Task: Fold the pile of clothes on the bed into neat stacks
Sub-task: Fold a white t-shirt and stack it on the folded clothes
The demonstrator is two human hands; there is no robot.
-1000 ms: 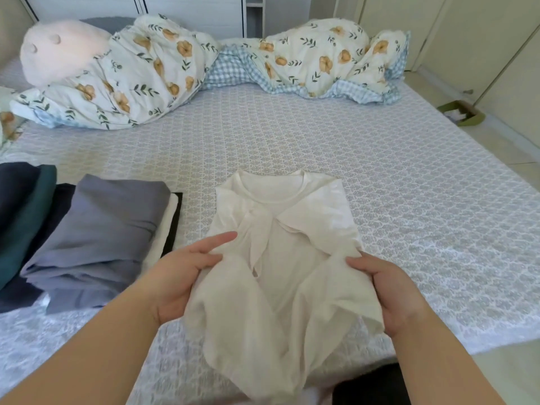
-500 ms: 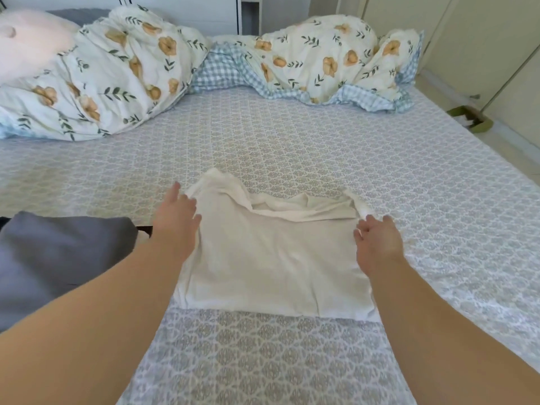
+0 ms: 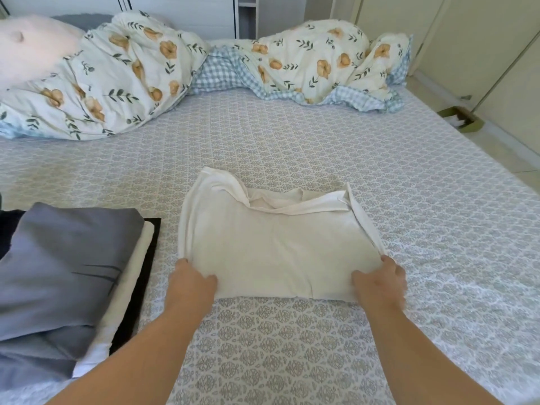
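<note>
A cream white shirt point(image 3: 274, 247) lies folded in half on the patterned bed sheet point(image 3: 292, 355), its collar and hem at the far edge. My left hand point(image 3: 191, 283) grips the near left corner of the shirt, fingers curled under the fabric. At the near right corner, my right hand point(image 3: 380, 283) grips the shirt the same way. A stack of folded clothes point(image 3: 67, 276) sits to the left, topped by a grey garment over white and black ones.
A crumpled floral duvet point(image 3: 122, 80) with a blue checked lining lies across the head of the bed. A pale pink pillow point(image 3: 32, 51) is at the far left. Cupboard doors point(image 3: 482, 48) and a green slipper point(image 3: 461, 119) on the floor are to the right.
The shirt's lower half was folded up over its top. Both hands then slid back from the far corners to the near corners and took hold there.
</note>
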